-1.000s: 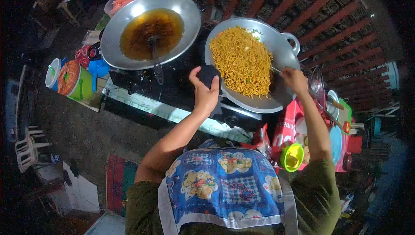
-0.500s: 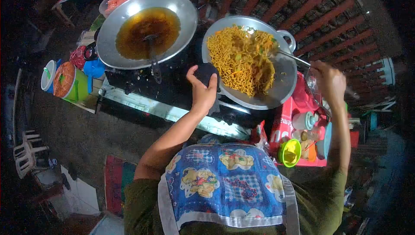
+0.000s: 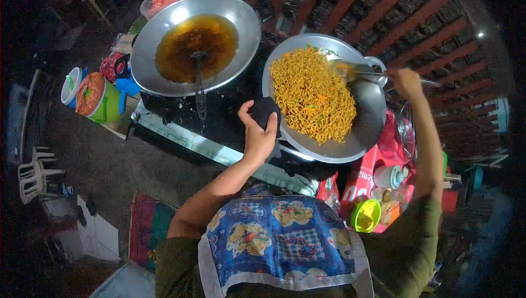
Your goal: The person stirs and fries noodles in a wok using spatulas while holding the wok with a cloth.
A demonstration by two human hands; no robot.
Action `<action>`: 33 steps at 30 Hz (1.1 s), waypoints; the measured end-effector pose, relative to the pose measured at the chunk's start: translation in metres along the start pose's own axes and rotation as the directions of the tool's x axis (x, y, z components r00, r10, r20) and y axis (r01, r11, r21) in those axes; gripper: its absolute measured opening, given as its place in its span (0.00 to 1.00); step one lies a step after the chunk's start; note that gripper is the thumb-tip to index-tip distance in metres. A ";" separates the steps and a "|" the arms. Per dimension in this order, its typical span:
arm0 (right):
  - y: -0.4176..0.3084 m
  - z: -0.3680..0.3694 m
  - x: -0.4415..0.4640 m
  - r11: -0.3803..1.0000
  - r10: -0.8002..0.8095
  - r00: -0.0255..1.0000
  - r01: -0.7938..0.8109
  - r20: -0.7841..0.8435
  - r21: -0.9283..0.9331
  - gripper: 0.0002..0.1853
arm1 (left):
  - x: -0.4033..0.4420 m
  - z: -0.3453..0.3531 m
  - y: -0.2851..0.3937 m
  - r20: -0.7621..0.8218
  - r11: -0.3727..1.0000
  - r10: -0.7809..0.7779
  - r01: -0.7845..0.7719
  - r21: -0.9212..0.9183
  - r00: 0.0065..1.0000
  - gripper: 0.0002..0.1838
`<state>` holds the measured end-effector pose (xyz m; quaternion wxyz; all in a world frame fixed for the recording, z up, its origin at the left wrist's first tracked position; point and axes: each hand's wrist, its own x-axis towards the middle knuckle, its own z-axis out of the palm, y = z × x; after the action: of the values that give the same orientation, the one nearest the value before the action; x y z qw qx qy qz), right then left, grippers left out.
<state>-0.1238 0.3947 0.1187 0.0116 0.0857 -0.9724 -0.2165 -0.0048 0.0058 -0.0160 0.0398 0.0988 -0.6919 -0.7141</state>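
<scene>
My left hand (image 3: 258, 140) grips a folded black cloth (image 3: 266, 110) at the left edge of a metal wok (image 3: 374, 125). Any wok handle beneath that cloth is hidden. Heaped in the wok are yellow-brown noodles (image 3: 315, 98) with bits of orange and green vegetable. At the wok's right side, my right hand (image 3: 410, 84) is closed around the handle of a metal spatula (image 3: 361, 71). Its blade, blurred by motion, is over the upper right of the noodles, beside the wok's loop handle (image 3: 376, 66).
On the left, a second wok (image 3: 141, 51) holds brown oil (image 3: 205, 37) and a slotted turner (image 3: 200, 89). A green bucket (image 3: 104, 106) stands farther left. Jars (image 3: 388, 177) and a lime-green cup (image 3: 366, 214) sit at lower right. Wooden slats (image 3: 350, 7) rise behind.
My right hand and the spatula have moved up and left relative to the wok. The noodles now form a fuller heap on the left. My left hand stays on the cloth; the view has shifted slightly.
</scene>
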 end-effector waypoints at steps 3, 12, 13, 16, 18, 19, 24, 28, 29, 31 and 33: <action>-0.045 0.058 0.022 0.930 -0.092 0.991 0.120 -0.097 0.348 0.11 | -0.003 0.001 0.001 -0.039 0.993 0.042 -0.038 0.109 0.998 0.30; -0.041 -0.017 -0.040 0.876 0.063 0.992 -0.004 -0.108 0.481 0.10 | -0.002 0.004 -0.001 -0.041 0.999 -0.031 0.029 -0.040 0.999 0.27; -0.039 -0.040 -0.050 0.890 0.078 0.993 -0.031 -0.084 0.456 0.11 | 0.001 0.004 -0.010 -0.044 0.998 -0.018 0.015 -0.063 0.999 0.26; -0.027 -0.081 -0.069 0.972 0.041 0.988 -0.004 -0.149 0.236 0.10 | -0.002 0.004 -0.006 -0.038 0.992 -0.026 0.021 -0.123 0.999 0.25; -0.024 -0.110 -0.079 1.000 -0.019 0.971 0.021 -0.239 0.005 0.09 | -0.004 0.003 0.002 -0.029 0.987 -0.052 0.047 -0.155 0.998 0.25; -0.025 -0.120 -0.079 1.000 -0.019 0.972 0.020 -0.234 0.005 0.09 | -0.005 0.001 0.006 -0.021 0.990 -0.079 0.077 -0.115 0.997 0.26; -0.024 -0.102 -0.052 0.962 0.014 0.991 0.023 0.135 -0.273 0.09 | -0.002 0.002 -0.003 -0.037 1.000 -0.021 0.021 -0.010 0.999 0.27; -0.051 0.012 -0.051 0.961 -0.085 0.995 0.069 0.050 0.269 0.11 | -0.008 0.003 0.021 -0.021 0.998 -0.032 0.031 -0.062 0.999 0.28; -0.074 0.023 -0.054 0.927 -0.026 0.998 0.005 0.052 0.376 0.12 | -0.009 0.004 0.024 -0.028 0.999 -0.034 0.033 -0.038 0.999 0.28; -0.095 0.035 -0.060 0.875 0.025 0.998 -0.049 0.057 0.482 0.12 | -0.006 0.003 0.018 -0.014 0.998 -0.046 0.045 -0.054 0.999 0.28; -0.096 0.040 -0.065 0.726 0.060 0.996 -0.094 0.073 0.681 0.12 | -0.002 0.002 0.011 0.010 0.996 -0.063 0.063 -0.070 0.998 0.28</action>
<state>-0.0470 0.3372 0.0430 -0.0341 0.0386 -0.9866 0.1548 -0.0037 0.0081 -0.0045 0.0181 0.1165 -0.6630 -0.7392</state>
